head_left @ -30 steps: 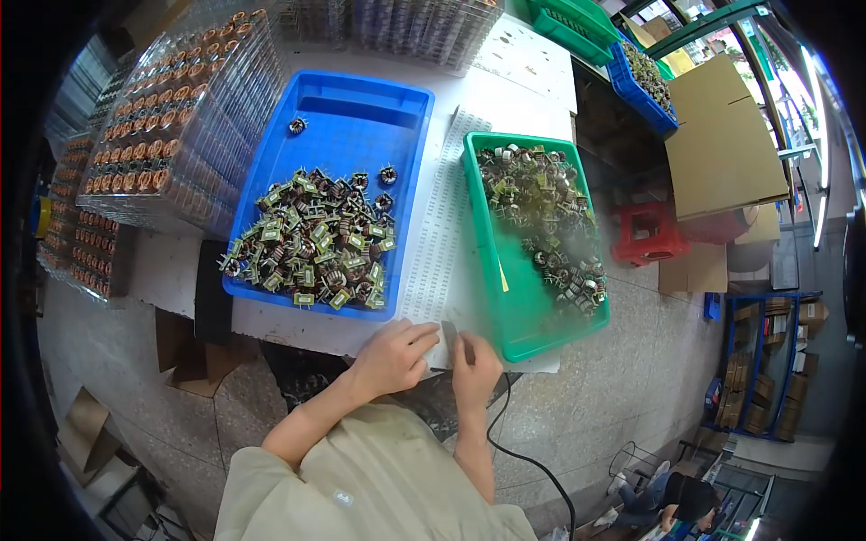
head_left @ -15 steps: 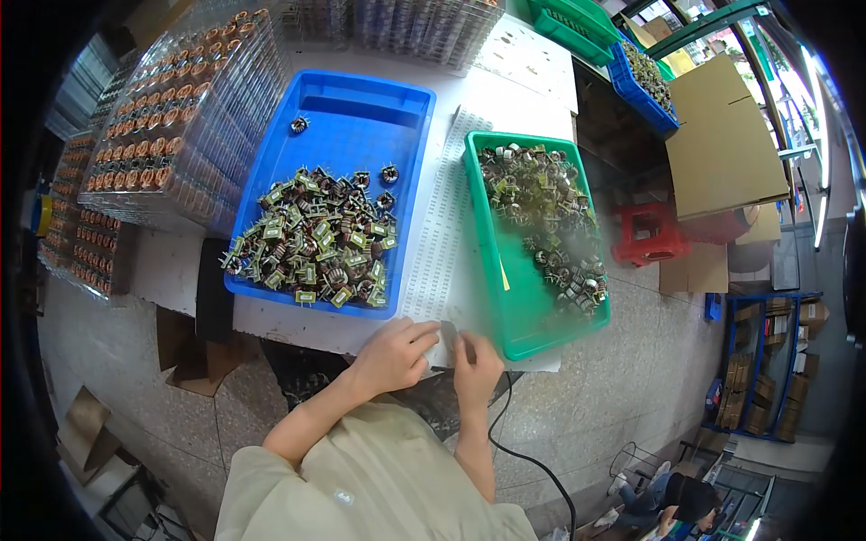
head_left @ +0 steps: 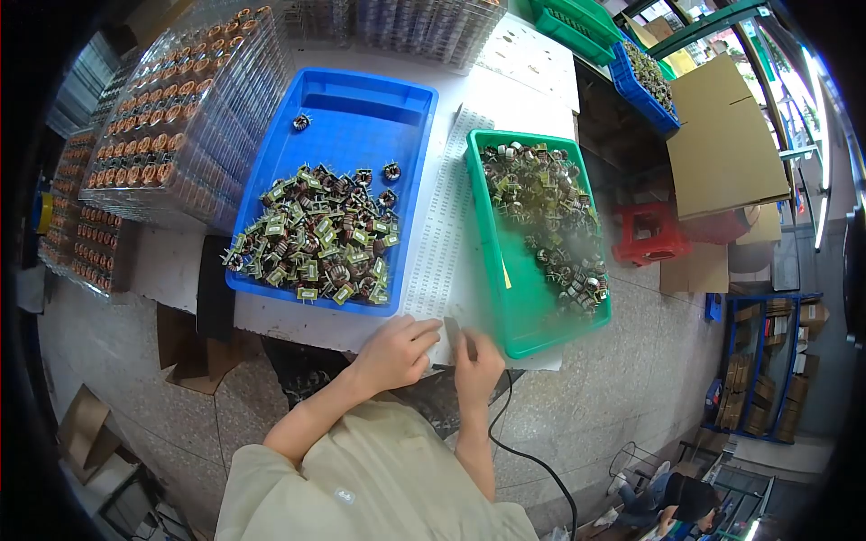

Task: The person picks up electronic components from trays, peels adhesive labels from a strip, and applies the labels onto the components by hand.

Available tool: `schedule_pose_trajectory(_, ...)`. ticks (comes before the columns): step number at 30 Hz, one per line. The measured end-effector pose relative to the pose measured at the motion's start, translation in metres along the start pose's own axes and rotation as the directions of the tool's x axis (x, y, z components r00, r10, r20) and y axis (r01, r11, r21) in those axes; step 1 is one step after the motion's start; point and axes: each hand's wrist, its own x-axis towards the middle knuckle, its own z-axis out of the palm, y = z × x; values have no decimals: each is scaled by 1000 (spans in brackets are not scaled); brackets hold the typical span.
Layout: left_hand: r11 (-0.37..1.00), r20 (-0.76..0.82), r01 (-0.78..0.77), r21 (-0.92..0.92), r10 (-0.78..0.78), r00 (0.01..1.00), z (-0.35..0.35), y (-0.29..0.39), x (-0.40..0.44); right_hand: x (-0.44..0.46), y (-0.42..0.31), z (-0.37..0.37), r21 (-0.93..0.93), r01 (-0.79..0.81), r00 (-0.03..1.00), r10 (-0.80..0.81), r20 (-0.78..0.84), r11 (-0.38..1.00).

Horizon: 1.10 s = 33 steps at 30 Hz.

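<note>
My left hand (head_left: 395, 353) rests at the table's front edge, fingers curled and pressed together near the bottom of a white sheet printed with rows of small labels (head_left: 439, 230). What its fingertips hold, if anything, is too small to make out. Close by on the right, my right hand (head_left: 478, 370) pinches a small flat grey piece (head_left: 451, 330) upright between thumb and finger. Behind my left hand a blue tray (head_left: 365, 126) holds a heap of small wire-wound coils (head_left: 316, 239) with yellowish labelled tops. A green tray (head_left: 528, 298) with more coils (head_left: 541, 198) stands beside my right hand.
Clear plastic trays of copper coils (head_left: 171, 117) are stacked at the left. Past the table's right side stand a red stool (head_left: 649, 233) and a cardboard box (head_left: 722, 144). A black cable (head_left: 541, 464) hangs near my right arm. Another person (head_left: 681, 500) sits at lower right.
My hands stay almost in place. The grey piece in my right hand has tilted slightly and shows a little more clearly. The view has shifted very slightly.
</note>
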Motion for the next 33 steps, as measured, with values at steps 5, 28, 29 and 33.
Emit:
schedule_pose_trajectory(5, 1000, 9, 3, -1, -3, 1000, -1, 0, 0, 1, -3, 0, -3, 29, 1000, -29, -5, 1000)
schedule_pose_trajectory(28, 992, -45, 80, -93, -85, 995, -4, 4, 2, -5, 8, -7, 269, -226, 974, 223, 40, 936)
schedule_pose_trajectory(29, 981, -52, 139, -137, -148, 988, -5, 5, 2, -6, 11, -8, 327, -274, 961, 267, 69, 904)
schedule_pose_trajectory(33, 921, -58, 270, -282, -297, 953, -8, 4, -2, -14, 16, -8, 441, -423, 905, 391, 166, 791)
